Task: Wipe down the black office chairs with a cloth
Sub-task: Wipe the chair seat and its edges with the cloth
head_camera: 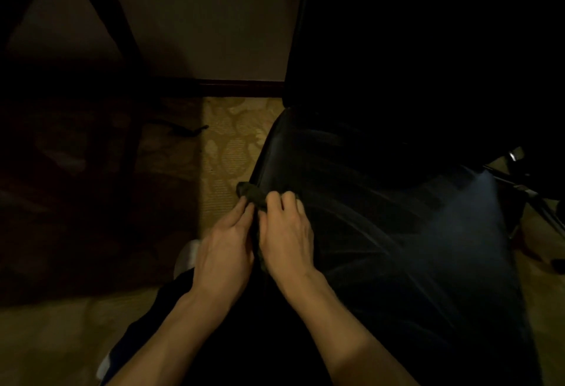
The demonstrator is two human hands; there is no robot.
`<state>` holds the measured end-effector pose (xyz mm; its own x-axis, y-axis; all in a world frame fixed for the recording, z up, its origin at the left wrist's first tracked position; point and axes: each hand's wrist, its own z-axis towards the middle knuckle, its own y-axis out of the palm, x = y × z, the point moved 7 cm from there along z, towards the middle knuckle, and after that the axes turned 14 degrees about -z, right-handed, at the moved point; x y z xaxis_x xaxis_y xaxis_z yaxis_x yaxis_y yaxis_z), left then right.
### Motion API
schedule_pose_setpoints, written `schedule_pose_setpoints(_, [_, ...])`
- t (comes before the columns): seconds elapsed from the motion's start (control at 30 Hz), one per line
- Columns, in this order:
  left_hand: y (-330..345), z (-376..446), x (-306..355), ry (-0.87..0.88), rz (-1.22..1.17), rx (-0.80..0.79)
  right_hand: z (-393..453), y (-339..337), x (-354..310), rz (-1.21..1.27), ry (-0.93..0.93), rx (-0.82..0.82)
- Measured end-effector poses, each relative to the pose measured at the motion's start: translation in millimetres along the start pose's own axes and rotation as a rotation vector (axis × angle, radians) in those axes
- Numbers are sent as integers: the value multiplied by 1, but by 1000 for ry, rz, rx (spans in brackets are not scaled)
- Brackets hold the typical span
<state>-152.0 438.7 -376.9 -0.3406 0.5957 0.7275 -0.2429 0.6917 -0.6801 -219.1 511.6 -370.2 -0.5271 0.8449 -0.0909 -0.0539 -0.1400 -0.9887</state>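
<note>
A black office chair fills the right half of the view; its glossy seat [412, 232] slopes toward me and its dark backrest [397, 49] rises behind. A dark green cloth [253, 195] is bunched at the seat's left edge. My left hand [224, 248] and my right hand [286, 232] lie side by side, both holding the cloth with curled fingers against that edge. Part of the cloth hangs hidden between my hands.
Patterned beige carpet [232, 141] lies left of the chair, with a dark red rug [76, 202] beyond it. A dark table leg [122, 49] and a dark baseboard [238, 84] stand at the wall. The chair's metal frame [526, 184] shows at right.
</note>
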Motion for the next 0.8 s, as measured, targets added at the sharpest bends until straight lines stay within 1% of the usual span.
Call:
schedule_pose_setpoints(0.03, [1, 10, 0, 7, -19, -6, 10, 2, 2, -8, 15, 37])
schedule_pose_setpoints(0.17, [6, 60, 3, 27, -78, -32, 57, 10, 15, -20, 55, 104])
schedule_pose_setpoints(0.3, [12, 116, 11, 52, -97, -53, 105, 17, 33, -31, 68, 136])
schedule_pose_setpoints(0.53, [24, 197, 20, 55, -87, -84, 179, 26, 54, -121, 15, 98])
schedule_pose_setpoints(0.7, [20, 230, 33, 76, -111, -112, 205, 28, 61, -132, 106, 17])
schedule_pose_setpoints(0.8, [16, 224, 35, 75, -74, -106, 197, 24, 58, -99, 134, -11])
